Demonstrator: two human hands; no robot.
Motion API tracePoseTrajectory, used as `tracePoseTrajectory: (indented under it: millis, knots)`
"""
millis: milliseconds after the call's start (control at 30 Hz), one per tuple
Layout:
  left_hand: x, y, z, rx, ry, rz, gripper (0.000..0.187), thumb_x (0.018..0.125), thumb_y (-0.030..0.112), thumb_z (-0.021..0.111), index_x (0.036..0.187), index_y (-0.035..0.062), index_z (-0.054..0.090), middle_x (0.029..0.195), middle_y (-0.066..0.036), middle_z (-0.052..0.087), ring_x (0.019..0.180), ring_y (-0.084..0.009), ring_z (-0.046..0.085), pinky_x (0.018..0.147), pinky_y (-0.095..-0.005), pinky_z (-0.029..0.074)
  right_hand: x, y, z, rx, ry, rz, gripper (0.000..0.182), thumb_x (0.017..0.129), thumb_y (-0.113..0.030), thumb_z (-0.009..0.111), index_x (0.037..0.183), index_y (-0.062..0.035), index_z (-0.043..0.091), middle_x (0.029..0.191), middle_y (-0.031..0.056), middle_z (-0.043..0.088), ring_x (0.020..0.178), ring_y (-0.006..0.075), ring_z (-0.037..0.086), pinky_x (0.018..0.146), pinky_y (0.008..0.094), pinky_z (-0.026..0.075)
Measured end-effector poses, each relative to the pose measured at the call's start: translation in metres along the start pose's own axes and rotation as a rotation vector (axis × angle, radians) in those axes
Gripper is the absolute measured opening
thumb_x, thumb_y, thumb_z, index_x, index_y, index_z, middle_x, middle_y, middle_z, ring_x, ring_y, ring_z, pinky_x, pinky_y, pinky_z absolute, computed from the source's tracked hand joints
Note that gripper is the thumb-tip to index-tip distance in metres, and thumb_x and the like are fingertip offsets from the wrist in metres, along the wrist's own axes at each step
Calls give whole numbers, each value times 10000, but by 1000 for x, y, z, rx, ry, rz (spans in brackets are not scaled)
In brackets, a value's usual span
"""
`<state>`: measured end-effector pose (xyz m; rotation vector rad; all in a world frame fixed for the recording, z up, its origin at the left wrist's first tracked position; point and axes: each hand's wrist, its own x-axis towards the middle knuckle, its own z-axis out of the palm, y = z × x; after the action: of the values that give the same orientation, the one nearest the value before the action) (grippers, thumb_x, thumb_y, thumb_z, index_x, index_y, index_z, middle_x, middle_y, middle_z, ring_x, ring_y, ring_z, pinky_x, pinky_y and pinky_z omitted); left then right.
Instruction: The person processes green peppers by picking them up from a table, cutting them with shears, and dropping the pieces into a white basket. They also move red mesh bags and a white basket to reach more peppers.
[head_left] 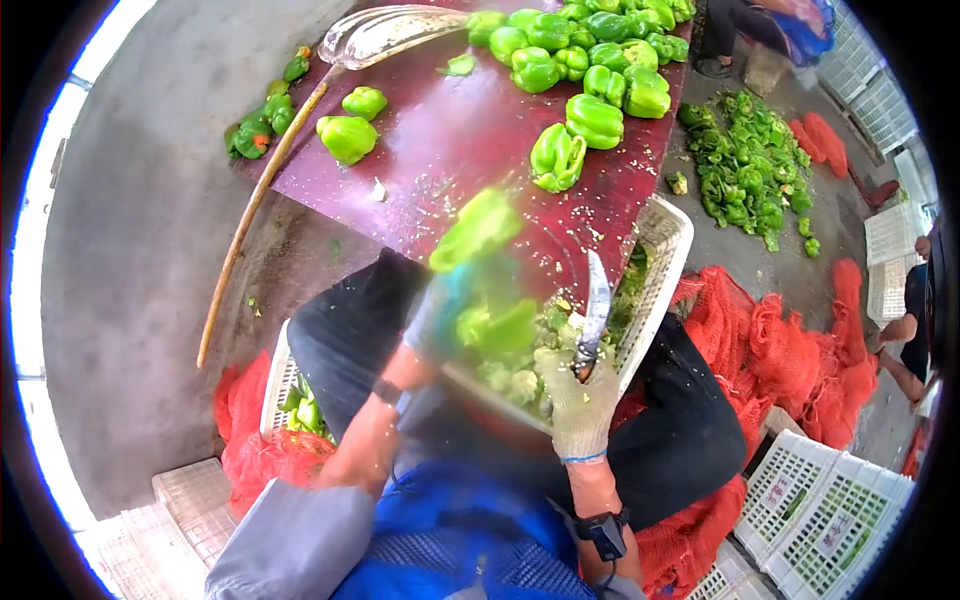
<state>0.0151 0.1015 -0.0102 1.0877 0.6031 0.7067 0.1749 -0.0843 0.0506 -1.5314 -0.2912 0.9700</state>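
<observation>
My right hand (578, 398), in a pale glove, is closed around a curved knife (596, 300) whose blade points up and away from me. My left hand (445, 308), also gloved, is smeared by motion with a split green bell pepper (478, 230) at its fingers. Another blurred pepper piece (498, 326) shows just below it, over the white crate (655, 290) between my knees. Pale cores and green scraps (510, 378) lie in that crate. Past my hands, a whole bell pepper (557, 157) stands at the near part of the red table (440, 170).
Many green peppers (600, 50) are heaped on the table's far side. A long wooden handle (262, 200) slants off its left edge. Cut peppers (745, 165) are piled on the floor at right. Red net sacks (770, 340) and white crates (825, 500) surround me. Another person's shoe (713, 67) shows far off.
</observation>
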Motion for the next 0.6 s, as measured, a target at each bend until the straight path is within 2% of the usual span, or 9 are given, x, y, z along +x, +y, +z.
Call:
tracePoseTrajectory:
  millis: [100,267,333,367,400,433,467,533,600]
  knots:
    - [-23,8,34,-132,-56,-19,811,1144,564,676,1739,58,455,1586,-89,653,1360,-196,683,1174,-390,570,-13,-4,1,90,-79,-147,187,983,-86,857,1056,-65,686,688,-55,565,531,59,539,490,273,427]
    - [-42,-11,48,-349,-58,-63,802,1124,554,717,1729,86,475,1600,-76,652,1383,-203,679,1174,-401,579,-45,-7,-6,-201,-299,-121,216,980,-35,817,1194,-9,798,1025,59,821,723,96,690,612,283,538]
    - [-44,-22,44,-332,-67,-63,776,1123,547,722,1715,100,497,1575,-77,670,1336,-203,704,1134,-404,605,-48,7,-1,-251,-256,-653,205,988,-39,797,1193,-33,812,1099,87,831,841,158,741,687,344,594]
    - [-45,-28,43,-393,-51,-82,749,1129,537,716,1703,100,511,1564,-73,678,1310,-199,713,1113,-400,616,-49,10,-11,-419,-271,-778,283,943,-24,828,1224,-51,814,1181,127,827,975,226,781,768,393,625]
    - [-46,-33,43,-453,-36,-102,723,1136,526,710,1691,101,525,1552,-68,685,1284,-194,723,1093,-396,626,-52,5,-14,-419,-269,-782,283,943,-24,828,1224,-51,814,1181,127,827,975,226,781,768,393,625]
    - [-47,-40,46,-469,40,-97,632,1223,441,534,1677,1,534,1564,-164,685,1266,-225,714,1083,-351,577,-56,1,-16,-587,-264,-870,306,922,-25,843,1226,-48,812,1146,127,820,963,244,784,767,394,624]
    - [-45,-44,42,-469,37,-97,632,1223,441,534,1677,1,534,1564,-164,685,1266,-225,714,1083,-351,577,-59,-1,-18,-756,-258,-954,329,902,-25,859,1227,-44,811,1110,128,813,951,261,788,765,396,624]
    - [-37,-47,35,57,73,50,581,1231,364,536,1663,-25,544,1559,-175,688,1259,-219,716,1063,-335,574,-62,-1,-21,-746,-252,-941,296,922,-51,860,1213,-38,805,1034,110,789,906,244,781,750,397,620]
    - [-35,-51,44,-168,97,140,495,1204,290,619,1628,36,585,1473,-91,719,1196,-169,730,1011,-312,598,-67,4,-23,-736,-251,-927,268,942,-77,861,1199,-32,799,957,92,765,861,227,774,735,399,616]
